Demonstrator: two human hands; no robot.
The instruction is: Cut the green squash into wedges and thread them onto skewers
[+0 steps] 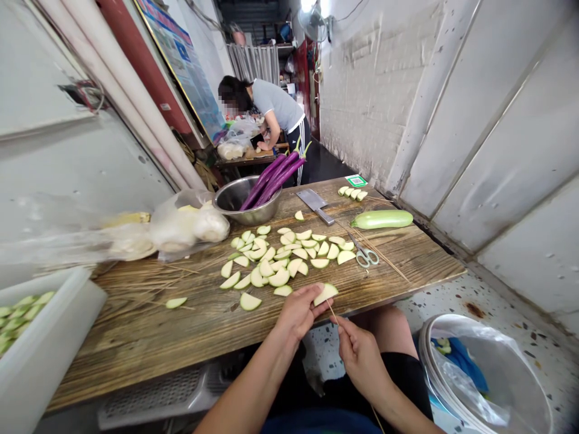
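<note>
Near the table's front edge, my left hand (301,310) pinches a half-round zucchini slice (326,293) with pale flesh and a green rim. My right hand (359,349) is closed on a thin wooden skewer (332,310). The skewer's upper end meets the lower edge of the slice; how deep it goes I cannot tell. Its other end comes out below my right hand. Many more cut zucchini slices (279,277) lie loosely spread on the wooden table (181,325) just beyond my hands. One slice (176,302) lies apart on the left, by loose skewers (140,286).
Scissors (364,256), a cleaver (316,204), a whole zucchini (382,219) and a skewered row of slices (353,193) lie at the right. A steel bowl (221,202) holds purple eggplants (274,178). A white bin (54,325) stands left, a bucket (515,367) right. Another person (278,105) bends over a table behind.
</note>
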